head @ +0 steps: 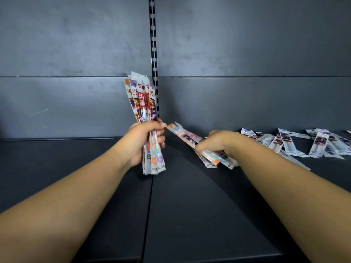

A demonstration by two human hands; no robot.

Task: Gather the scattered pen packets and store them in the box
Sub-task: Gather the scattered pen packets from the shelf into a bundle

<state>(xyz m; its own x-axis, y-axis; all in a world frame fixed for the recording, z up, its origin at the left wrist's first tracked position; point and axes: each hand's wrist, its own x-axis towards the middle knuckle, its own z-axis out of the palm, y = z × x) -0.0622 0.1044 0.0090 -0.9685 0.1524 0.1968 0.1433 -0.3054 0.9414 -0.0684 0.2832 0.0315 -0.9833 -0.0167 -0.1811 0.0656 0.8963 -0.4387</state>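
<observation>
My left hand [146, 141] grips an upright bundle of several pen packets [143, 99], red, purple and white, fanned out at the top. To its right my right hand [218, 143] is closed on a few more pen packets [187, 136] that lie slanted on the dark shelf, their far ends pointing toward my left hand. Several scattered pen packets [303, 143] lie loose on the shelf at the far right. No box is in view.
The dark shelf board [171, 205] runs under both arms, with a seam down its middle. A grey back panel [76, 54] rises behind it, split by a slotted upright rail [154, 44].
</observation>
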